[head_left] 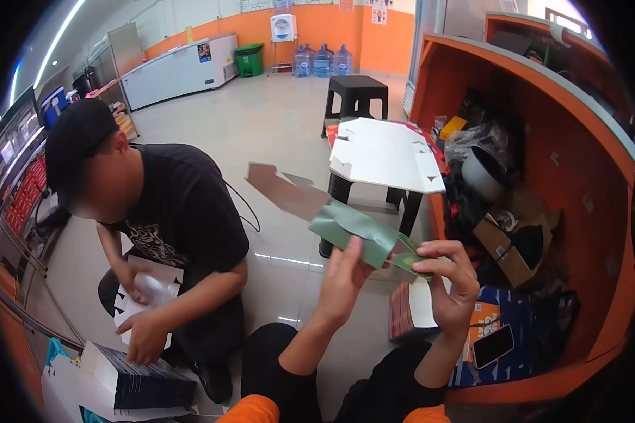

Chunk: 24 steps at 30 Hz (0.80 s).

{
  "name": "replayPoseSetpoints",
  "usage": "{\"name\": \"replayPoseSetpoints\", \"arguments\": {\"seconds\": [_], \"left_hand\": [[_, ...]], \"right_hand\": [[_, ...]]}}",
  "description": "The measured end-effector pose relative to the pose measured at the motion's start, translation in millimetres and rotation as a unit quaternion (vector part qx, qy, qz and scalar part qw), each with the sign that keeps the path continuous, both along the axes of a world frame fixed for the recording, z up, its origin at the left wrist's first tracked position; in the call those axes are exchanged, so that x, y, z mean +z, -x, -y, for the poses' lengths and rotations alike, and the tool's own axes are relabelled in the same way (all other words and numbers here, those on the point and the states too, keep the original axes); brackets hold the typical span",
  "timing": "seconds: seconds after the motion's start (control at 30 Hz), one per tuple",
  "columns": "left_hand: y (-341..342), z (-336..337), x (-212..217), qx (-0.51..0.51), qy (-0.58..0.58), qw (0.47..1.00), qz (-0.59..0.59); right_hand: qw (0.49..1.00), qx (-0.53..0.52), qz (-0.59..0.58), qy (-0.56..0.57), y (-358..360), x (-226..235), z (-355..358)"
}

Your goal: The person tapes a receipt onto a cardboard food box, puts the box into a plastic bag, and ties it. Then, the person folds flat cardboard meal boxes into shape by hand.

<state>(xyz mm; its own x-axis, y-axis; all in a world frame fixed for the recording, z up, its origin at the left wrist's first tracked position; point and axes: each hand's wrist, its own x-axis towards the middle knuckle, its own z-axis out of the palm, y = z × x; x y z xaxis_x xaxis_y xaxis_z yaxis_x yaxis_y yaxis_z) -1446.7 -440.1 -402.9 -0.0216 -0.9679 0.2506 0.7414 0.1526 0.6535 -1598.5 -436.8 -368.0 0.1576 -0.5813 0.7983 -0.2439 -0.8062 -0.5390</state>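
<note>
A narrow green carton (356,229), partly folded into a tube, is held up in front of me. Its long brown-grey inner flap (282,192) sticks out toward the far left. My left hand (342,285) grips the carton's near side from below, thumb on its face. At the right end, my right hand (453,285) pinches a small green end flap between thumb and fingers. Below the hands, a stack of flat cardboard pieces (407,310) with reddish edges stands on the floor. Beyond the carton, a large white flat box blank (381,151) lies on a stool.
At the left, a crouching co-worker (183,204) handles a white box blank (173,271) beside a stack of dark-edged blanks (152,388). An orange shelf unit (571,162) full of items borders the right. A phone (493,346) lies at its base. A black stool (358,88) stands behind.
</note>
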Motion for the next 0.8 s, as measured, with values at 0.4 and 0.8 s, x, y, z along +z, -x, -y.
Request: {"name": "replayPoseSetpoints", "arguments": {"seconds": [0.4, 0.8], "left_hand": [[-3.2, -15.2, 3.5, 0.141, 0.073, 0.964, 0.212], [2.8, -12.4, -8.4, 0.243, 0.097, 0.913, 0.312]], "right_hand": [[0.993, -0.062, -0.071, 0.067, -18.6, -3.1, -0.9], [0.997, -0.037, -0.023, 0.057, -33.0, -26.1, 15.9]]}}
